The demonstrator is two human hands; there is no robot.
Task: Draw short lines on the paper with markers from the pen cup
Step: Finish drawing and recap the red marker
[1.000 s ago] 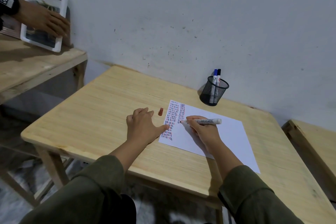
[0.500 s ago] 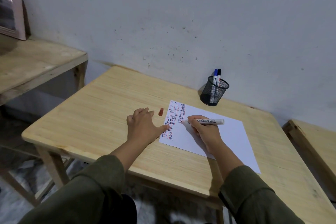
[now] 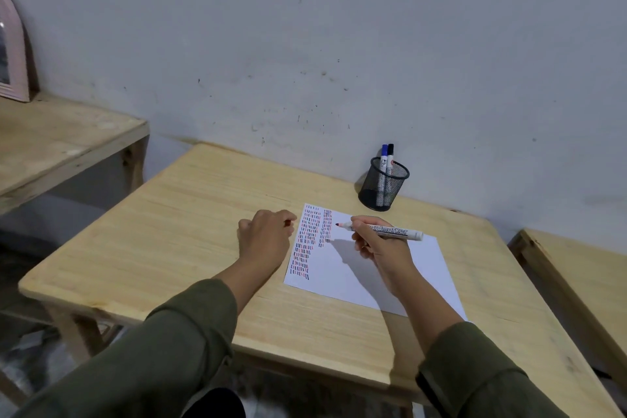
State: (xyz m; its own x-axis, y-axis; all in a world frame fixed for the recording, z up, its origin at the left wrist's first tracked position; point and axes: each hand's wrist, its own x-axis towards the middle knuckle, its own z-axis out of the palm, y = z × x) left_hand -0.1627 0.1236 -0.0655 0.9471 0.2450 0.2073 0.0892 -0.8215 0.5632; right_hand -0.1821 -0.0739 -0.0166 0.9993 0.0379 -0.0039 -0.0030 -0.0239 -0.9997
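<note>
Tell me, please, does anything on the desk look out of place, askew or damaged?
Nothing much stands out. The paper lies flat but turned at an angle to the table edge. The pen cup stands upright, holding two markers. The right hand holds an uncapped marker over the sheet.

Paper and cup on the worktop

The paper lies on the worktop; the cup stands behind it, markers inside.

Light wood table, bare grain left of the fingers and beyond them. Grey scuffed wall behind, well past the fingers. 2nd wood table far left of fingers; pink arched frame stands on it, leaning on wall. 3rd wood surface off to their right.
</note>
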